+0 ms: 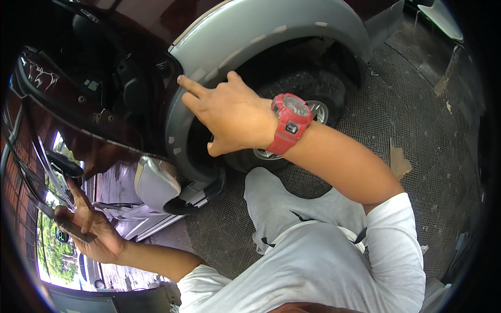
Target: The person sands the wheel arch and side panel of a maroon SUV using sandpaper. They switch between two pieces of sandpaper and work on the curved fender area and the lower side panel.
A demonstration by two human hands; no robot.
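Brownish flat piece (78, 231), just one, sits in one left hand (103, 242).

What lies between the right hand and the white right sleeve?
In the head view, a red wristwatch and then bare forearm lie between right hand and sleeve.

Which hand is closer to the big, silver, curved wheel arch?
Right. The right hand reaches over the left end of the silver arch, contact unclear; the left hand, holding a flat brown piece, is farther away, toward the lower left.

From the head, one fisheye view faces down, near both hands (96, 237) (229, 117), its edges perhaps lost in darkness.
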